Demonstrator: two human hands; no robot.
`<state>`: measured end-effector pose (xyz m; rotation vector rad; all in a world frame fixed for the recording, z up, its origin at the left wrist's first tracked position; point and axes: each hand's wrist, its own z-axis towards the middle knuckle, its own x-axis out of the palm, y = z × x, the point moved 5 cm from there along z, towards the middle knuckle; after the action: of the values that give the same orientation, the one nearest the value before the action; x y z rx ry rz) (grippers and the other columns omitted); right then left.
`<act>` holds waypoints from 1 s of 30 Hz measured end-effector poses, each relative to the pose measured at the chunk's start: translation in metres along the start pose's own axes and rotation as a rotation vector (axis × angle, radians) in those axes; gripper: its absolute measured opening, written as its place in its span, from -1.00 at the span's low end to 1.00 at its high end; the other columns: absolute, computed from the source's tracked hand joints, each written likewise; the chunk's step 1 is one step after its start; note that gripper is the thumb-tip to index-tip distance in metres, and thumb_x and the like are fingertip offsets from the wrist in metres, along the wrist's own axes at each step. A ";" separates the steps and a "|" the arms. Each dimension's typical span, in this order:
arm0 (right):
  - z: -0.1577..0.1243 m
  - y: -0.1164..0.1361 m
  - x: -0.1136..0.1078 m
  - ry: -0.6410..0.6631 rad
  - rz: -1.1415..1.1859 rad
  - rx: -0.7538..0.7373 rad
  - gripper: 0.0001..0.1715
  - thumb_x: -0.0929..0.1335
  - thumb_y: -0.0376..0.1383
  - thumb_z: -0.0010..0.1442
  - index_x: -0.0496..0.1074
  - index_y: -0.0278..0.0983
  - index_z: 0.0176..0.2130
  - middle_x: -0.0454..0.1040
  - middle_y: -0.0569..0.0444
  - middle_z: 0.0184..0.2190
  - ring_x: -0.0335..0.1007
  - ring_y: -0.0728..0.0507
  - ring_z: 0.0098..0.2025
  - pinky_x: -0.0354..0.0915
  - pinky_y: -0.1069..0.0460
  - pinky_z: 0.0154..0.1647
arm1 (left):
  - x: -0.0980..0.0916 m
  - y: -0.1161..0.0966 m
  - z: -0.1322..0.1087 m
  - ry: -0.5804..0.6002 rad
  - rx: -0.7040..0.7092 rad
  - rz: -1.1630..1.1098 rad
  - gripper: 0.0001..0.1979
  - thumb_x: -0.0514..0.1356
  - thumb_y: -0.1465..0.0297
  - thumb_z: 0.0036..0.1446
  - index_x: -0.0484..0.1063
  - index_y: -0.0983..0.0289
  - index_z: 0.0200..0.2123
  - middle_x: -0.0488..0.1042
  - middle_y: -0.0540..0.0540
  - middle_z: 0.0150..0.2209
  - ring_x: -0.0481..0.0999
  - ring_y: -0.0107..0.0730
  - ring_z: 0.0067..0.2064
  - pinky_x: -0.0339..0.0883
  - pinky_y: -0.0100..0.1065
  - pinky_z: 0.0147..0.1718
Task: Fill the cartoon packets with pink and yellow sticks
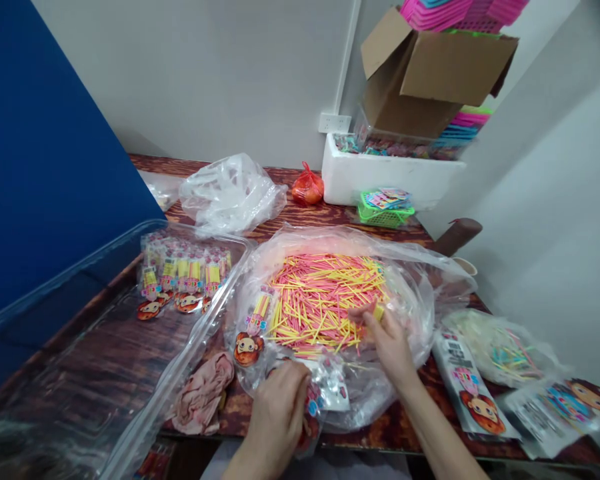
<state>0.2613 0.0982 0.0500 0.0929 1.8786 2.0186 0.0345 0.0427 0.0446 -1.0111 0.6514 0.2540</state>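
A heap of thin pink and yellow sticks (325, 293) lies in a clear plastic bag (410, 267) spread on the wooden table (110, 360). My right hand (387, 337) rests at the heap's near right edge, fingers pinched on a few sticks. My left hand (277, 413) is closed round a small clear packet with a cartoon card (330, 390) at the table's front edge. One filled packet (253, 330) lies on the bag's left rim.
Several filled packets (183, 280) sit in a clear tray (130, 427) at left. Empty printed packets (473, 387) and a bag of loose sticks (505, 347) lie at right. A pink cloth (203, 393), crumpled bag (230, 193), red bag (307, 188), foam box (380, 177) and green basket (384, 215) stand behind.
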 end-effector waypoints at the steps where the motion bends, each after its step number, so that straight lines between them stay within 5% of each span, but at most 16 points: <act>1: -0.013 -0.004 0.011 0.035 0.116 0.048 -0.75 0.29 -0.11 0.23 0.40 -0.24 -0.25 0.55 -0.03 -0.27 0.48 -0.18 -0.25 0.35 -0.07 -0.16 | 0.007 -0.001 -0.005 0.063 -0.003 0.010 -0.83 -0.02 0.50 0.30 0.34 0.24 -0.24 0.46 0.08 -0.36 0.48 -0.36 -0.34 0.30 -0.39 -0.35; 6: -0.064 -0.022 0.053 0.122 0.176 0.085 -0.77 0.30 -0.14 0.25 0.44 -0.23 -0.25 0.55 0.00 -0.26 0.45 -0.16 -0.17 0.31 -0.02 -0.07 | 0.024 0.013 -0.012 0.298 -0.010 0.191 -0.82 -0.01 0.54 0.26 0.32 0.25 -0.35 0.45 0.10 -0.34 0.43 -0.29 -0.32 0.25 -0.35 -0.37; 11: -0.074 -0.035 0.059 0.193 0.068 0.064 -0.78 0.30 -0.16 0.26 0.44 -0.23 -0.31 0.53 0.06 -0.35 0.43 -0.13 -0.28 0.29 0.04 -0.22 | 0.011 0.034 -0.001 0.247 -0.081 0.246 -0.79 -0.04 0.55 0.27 0.36 0.27 -0.32 0.43 0.14 -0.29 0.42 -0.23 -0.22 0.31 -0.27 -0.25; 18: -0.070 -0.016 0.049 0.227 0.114 0.000 -0.80 0.27 -0.22 0.30 0.47 -0.21 -0.22 0.56 0.02 -0.21 0.46 -0.16 -0.11 0.30 0.01 -0.06 | -0.025 0.022 0.004 -0.006 -0.162 0.029 -0.83 -0.02 0.46 0.33 0.36 0.24 -0.26 0.46 0.13 -0.22 0.47 -0.30 -0.16 0.35 -0.30 -0.18; 21: -0.075 -0.015 0.052 0.246 0.099 -0.028 -0.79 0.26 -0.25 0.29 0.49 -0.20 -0.21 0.56 0.02 -0.20 0.46 -0.16 -0.13 0.32 0.00 -0.05 | -0.035 -0.001 0.009 -0.062 -0.032 0.047 -0.86 0.02 0.51 0.30 0.36 0.24 -0.20 0.48 0.16 -0.08 0.45 -0.29 -0.02 0.34 -0.28 -0.07; 25: -0.080 -0.019 0.061 0.292 0.122 -0.106 -0.75 0.27 -0.28 0.23 0.49 -0.20 -0.12 0.55 0.00 -0.17 0.46 -0.18 -0.13 0.36 -0.03 -0.06 | -0.014 -0.034 0.007 0.105 0.289 0.195 -0.78 0.01 0.61 0.23 0.37 0.29 -0.16 0.28 0.20 0.25 0.16 -0.12 0.30 0.18 -0.11 0.17; 30: -0.082 -0.026 0.064 0.260 0.066 -0.104 -0.74 0.27 -0.27 0.23 0.49 -0.19 -0.12 0.55 0.00 -0.19 0.47 -0.18 -0.17 0.39 -0.02 -0.12 | 0.012 -0.032 0.001 0.219 0.323 0.254 -0.74 -0.03 0.64 0.21 0.39 0.31 -0.19 0.22 0.17 0.29 0.04 -0.10 0.36 0.04 0.00 0.26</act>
<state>0.1838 0.0417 0.0031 -0.1449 1.9387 2.2615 0.0600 0.0260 0.0603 -0.6489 0.9885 0.2514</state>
